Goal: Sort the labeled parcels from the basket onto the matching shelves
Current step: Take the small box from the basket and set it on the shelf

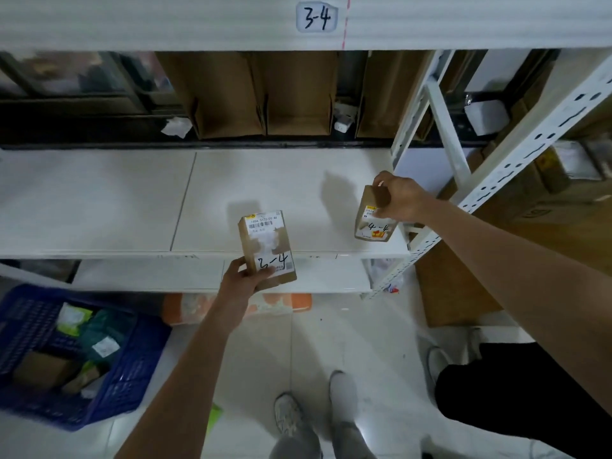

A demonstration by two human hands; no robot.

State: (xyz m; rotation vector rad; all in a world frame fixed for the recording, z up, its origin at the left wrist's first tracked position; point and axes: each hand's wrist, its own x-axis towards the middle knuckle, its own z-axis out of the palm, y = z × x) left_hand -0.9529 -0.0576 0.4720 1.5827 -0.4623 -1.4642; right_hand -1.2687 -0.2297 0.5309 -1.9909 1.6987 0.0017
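Observation:
My left hand (243,276) grips a small brown box marked "3-4" (265,248) by its lower end, holding it over the front edge of the white middle shelf (99,207). My right hand (399,198) holds a second brown box marked "4-4" (372,223) from above, standing on or just above the right end of that same shelf. The shelf edge above carries a handwritten tag "3-4" (317,17). The blue basket (139,385) sits on the floor at lower left with several parcels inside.
Open cardboard boxes (258,94) stand behind the shelf. A white perforated upright (516,173) frames the rack's right side, with cartons (536,193) beyond it. An orange and white packet (281,304) lies under the lowest shelf. My feet (318,412) stand on the tiled floor.

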